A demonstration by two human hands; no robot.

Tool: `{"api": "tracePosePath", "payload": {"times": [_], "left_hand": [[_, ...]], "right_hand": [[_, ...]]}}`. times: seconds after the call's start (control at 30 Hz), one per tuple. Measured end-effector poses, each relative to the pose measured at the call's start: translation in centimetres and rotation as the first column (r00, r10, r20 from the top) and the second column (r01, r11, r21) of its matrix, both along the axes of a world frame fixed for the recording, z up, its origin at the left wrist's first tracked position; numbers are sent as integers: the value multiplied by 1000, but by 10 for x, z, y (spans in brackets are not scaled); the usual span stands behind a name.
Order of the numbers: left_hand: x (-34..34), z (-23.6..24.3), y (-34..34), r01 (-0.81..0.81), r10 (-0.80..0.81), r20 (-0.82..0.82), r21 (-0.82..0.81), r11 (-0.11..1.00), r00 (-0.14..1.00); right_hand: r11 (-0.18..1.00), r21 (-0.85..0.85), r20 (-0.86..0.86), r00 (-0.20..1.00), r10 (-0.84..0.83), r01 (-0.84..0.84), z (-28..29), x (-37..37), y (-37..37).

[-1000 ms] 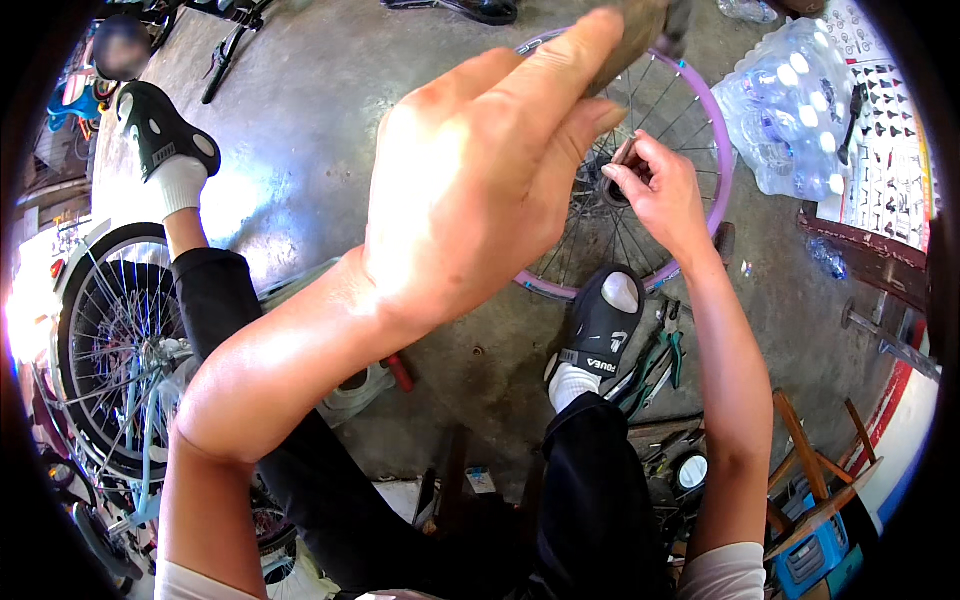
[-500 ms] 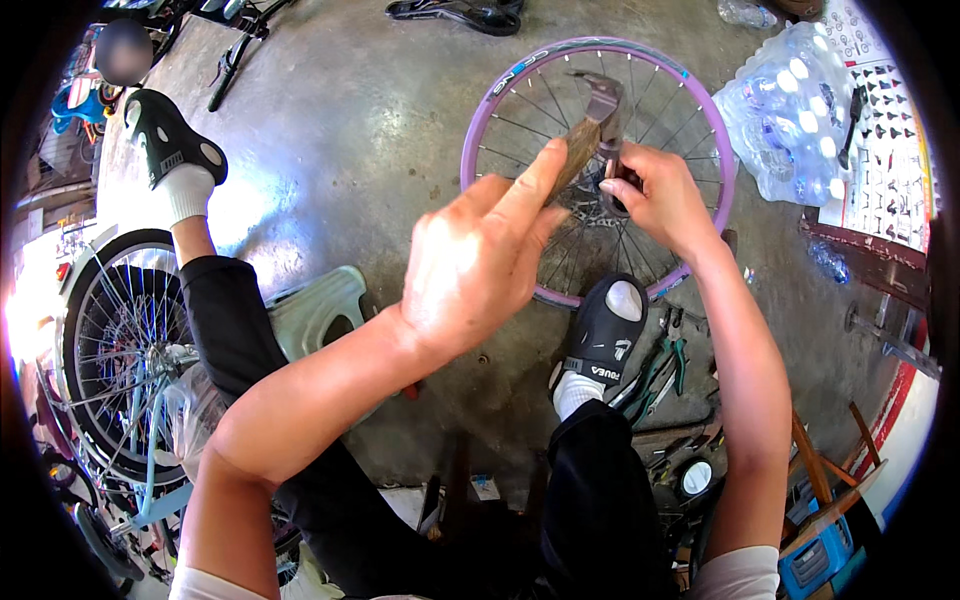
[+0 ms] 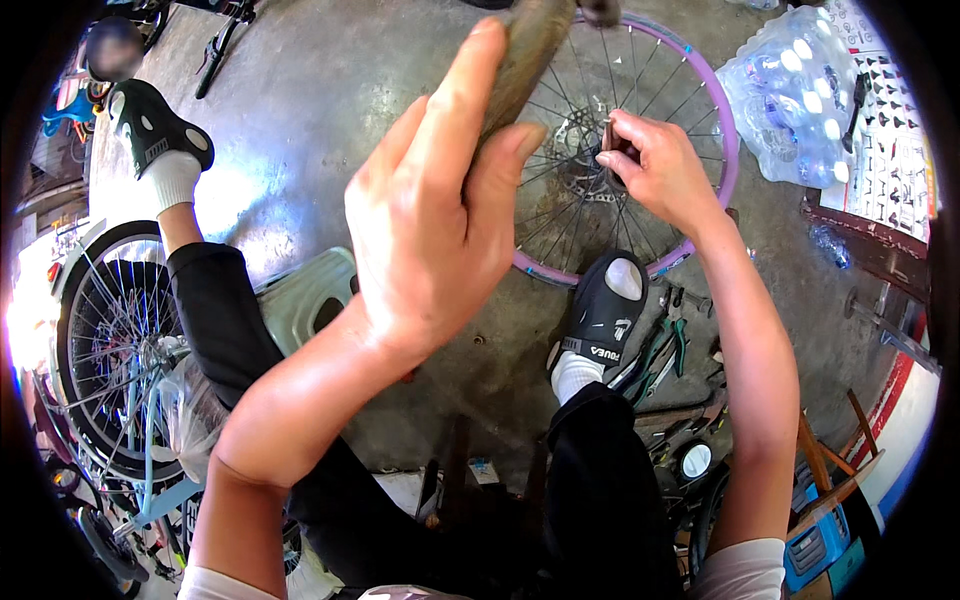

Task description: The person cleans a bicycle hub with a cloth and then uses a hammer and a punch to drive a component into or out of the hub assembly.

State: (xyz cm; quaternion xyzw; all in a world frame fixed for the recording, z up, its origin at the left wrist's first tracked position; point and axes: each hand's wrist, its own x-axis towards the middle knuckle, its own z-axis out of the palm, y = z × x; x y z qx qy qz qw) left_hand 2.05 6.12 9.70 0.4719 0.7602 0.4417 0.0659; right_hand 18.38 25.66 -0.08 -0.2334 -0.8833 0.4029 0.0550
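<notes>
My left hand (image 3: 430,215) is closed around the wooden handle of a hammer (image 3: 528,62), raised above and left of a spoked bicycle wheel (image 3: 727,130) with a purple rim. Only part of the hammer's metal head shows at the top edge. The wheel lies flat on the concrete floor in front of me. Over its hub, my right hand (image 3: 660,170) pinches a short dark metal piece (image 3: 609,142) between thumb and fingers. Its lower end is at the hub and brake disc area; whether it touches cannot be made out.
My shoe (image 3: 600,310) stands at the wheel's near edge, beside green-handled pliers (image 3: 665,355) and other tools. Wrapped water bottles (image 3: 790,95) lie to the right. A pale green plastic stool (image 3: 305,300) and another bicycle wheel (image 3: 75,350) are at left.
My left hand has lifted the hammer up and away from the dark metal piece, toward the camera. My right hand keeps its pinch at the hub. The view has shifted slightly.
</notes>
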Motion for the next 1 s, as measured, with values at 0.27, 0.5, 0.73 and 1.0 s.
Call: {"api": "tracePosePath", "payload": {"times": [0.27, 0.5, 0.73, 1.0], "left_hand": [[-1, -5, 0, 42, -46, -35, -114, 993, 998], [9, -14, -3, 151, -123, 105, -331, 931, 987], [12, -22, -8, -96, 93, 57, 62, 993, 994], [5, -33, -10, -165, 146, 207, 80, 983, 967]], "right_hand": [[991, 123, -39, 998, 49, -44, -1, -4, -1], [997, 74, -10, 1000, -17, 17, 0, -1, -1], [997, 75, -3, 1000, -4, 4, 3, -2, -4], [991, 135, -14, 1000, 10, -9, 2, -2, -5]]}}
